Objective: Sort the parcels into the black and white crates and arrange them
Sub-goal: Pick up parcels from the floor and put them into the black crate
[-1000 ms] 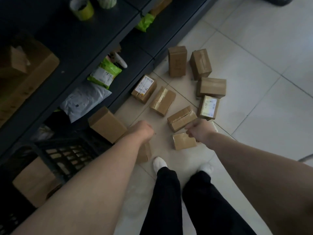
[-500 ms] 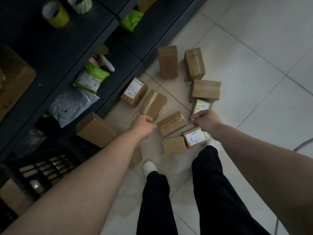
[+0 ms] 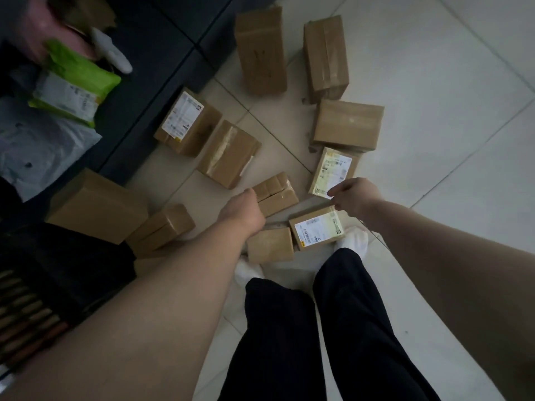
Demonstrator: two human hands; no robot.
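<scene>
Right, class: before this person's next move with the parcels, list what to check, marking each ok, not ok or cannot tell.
1. Left hand at the taped parcel: ok.
2. Left fingers gripping it: cannot tell, hidden behind the hand.
3. Right hand free: ok, it holds nothing.
4. Black crate in view: ok, lower left.
5. White crate in view: not ok.

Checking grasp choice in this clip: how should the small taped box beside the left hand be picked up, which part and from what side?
Probably from above, by the left hand, spanning its short width: thumb on the near long side, fingers on the far one. The small taped box lies flat, with bare floor showing along both long sides.
</scene>
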